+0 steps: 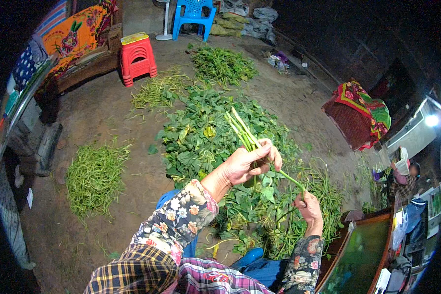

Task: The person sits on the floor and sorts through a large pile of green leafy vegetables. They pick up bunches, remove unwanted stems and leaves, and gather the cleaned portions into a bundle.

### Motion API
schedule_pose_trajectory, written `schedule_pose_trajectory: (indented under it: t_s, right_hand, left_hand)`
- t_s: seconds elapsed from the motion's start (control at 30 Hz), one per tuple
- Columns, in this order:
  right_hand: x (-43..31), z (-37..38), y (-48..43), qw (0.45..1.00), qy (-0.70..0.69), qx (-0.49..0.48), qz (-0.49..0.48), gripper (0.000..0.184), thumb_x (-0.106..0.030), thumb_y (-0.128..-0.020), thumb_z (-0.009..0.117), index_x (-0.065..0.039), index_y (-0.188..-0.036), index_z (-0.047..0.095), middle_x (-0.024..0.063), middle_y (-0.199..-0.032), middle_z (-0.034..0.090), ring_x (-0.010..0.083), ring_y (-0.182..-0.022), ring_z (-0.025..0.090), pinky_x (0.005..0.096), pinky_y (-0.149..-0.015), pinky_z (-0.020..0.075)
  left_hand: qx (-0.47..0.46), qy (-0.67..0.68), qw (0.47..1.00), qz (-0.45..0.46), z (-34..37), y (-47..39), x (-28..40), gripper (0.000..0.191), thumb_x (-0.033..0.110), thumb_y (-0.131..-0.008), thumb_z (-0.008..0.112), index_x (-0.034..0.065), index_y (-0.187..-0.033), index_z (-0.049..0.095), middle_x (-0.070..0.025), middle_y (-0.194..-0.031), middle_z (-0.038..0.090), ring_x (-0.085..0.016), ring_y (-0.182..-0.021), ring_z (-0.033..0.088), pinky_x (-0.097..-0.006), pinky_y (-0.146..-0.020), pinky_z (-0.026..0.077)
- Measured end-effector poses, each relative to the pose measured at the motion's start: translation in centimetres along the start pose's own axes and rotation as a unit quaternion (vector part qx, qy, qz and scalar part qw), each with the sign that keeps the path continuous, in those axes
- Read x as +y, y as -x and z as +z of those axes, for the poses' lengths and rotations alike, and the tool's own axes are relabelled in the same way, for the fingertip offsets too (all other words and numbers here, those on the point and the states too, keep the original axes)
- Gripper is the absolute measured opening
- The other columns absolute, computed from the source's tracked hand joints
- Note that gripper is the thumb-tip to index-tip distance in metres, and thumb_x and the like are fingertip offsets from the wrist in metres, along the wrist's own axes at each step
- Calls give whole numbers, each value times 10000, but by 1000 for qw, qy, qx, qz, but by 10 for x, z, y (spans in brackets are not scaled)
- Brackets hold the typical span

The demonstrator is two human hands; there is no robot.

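My left hand point(250, 162) is closed round a small bunch of green plant stems point(243, 134), their pale ends pointing up and away from me. One stem runs out below it to my right hand point(308, 206), whose thumb and fingers pinch that stem at its lower end. Under both hands spreads a large heap of green leaves point(205, 139) on the earthen floor. A tangle of vines and stems point(325, 198) lies beside and beyond my right hand. Floral sleeves cover both forearms.
Stripped stems form a pile point(95, 178) at the left and another point(161, 88) near the red stacked stools point(137, 58). A leafy bundle heap point(224, 66) lies farther off, before a blue plastic chair point(194, 18). A cloth-covered object point(360, 114) and a person point(404, 178) are at the right.
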State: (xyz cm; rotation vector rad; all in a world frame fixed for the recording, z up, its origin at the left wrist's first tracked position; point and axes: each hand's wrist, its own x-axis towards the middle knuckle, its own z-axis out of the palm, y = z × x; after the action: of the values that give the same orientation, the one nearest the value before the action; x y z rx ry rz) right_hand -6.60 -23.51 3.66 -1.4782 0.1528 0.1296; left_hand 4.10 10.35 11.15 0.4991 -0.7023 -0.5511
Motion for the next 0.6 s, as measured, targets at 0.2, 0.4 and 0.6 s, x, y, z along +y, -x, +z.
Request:
schedule_pose_trajectory:
  t_s: [0.2,0.4,0.6]
  right_hand:
    - [-3,0,10,987,145,9,72,380,-372,-1038,521,-25,-982,666,28,-817,640,145,-753,580,315,-753,475]
    - [-22,36,6,973,213,-90,-22,411,-361,-1044,463,0,-1043,660,19,-837,639,122,-787,569,297,-778,456]
    - [-34,83,19,979,173,-95,-47,275,-180,-1019,550,48,-1124,662,37,-817,660,116,-756,611,277,-736,507]
  left_hand:
    - [99,-126,987,-12,5,-7,-4,395,391,-1063,432,111,-820,566,-74,-875,685,-46,-605,449,-177,-464,283]
    - [245,-42,968,44,-11,-13,-11,382,396,-1068,425,116,-827,522,-141,-907,683,-95,-603,424,-217,-505,339]
    - [235,102,963,88,-34,-16,-19,404,383,-1058,436,89,-785,487,-152,-928,681,-297,-1015,628,-484,-1040,484]
